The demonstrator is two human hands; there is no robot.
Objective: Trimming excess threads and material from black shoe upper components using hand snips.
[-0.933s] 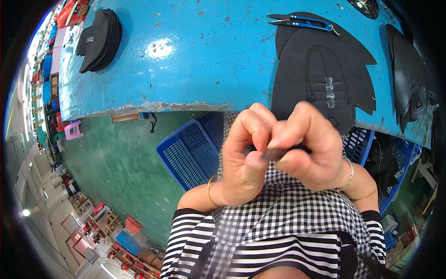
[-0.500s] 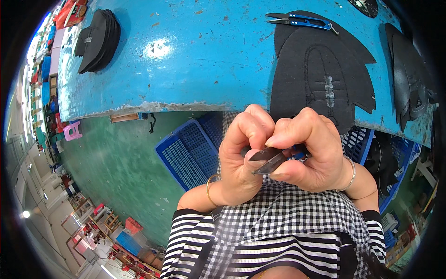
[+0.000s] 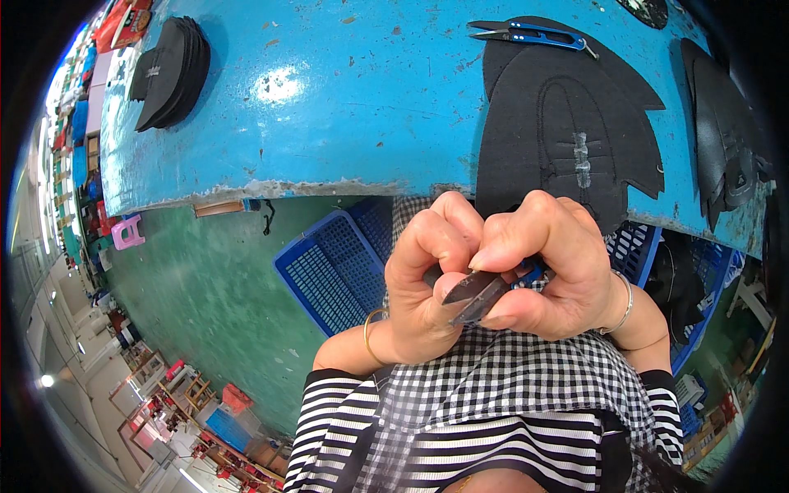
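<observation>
Two hands meet above the lap: the left hand and right hand are both curled tight around one small thread snips, blades poking out between the thumbs. Beyond them, on the blue table, lie a second snips, one black shoe piece and one stack of black pieces; one blue crate sits left of the left hand.

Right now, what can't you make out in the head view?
- What the left hand pinches: hidden by its curled fingers.
- Handles of the snips in the right hand: covered by the palm; only the blades show.
- Black pieces at the table's right: cut off by the fisheye rim.
- Contents of the blue crate on the floor: partly hidden by the table edge and hands.
</observation>
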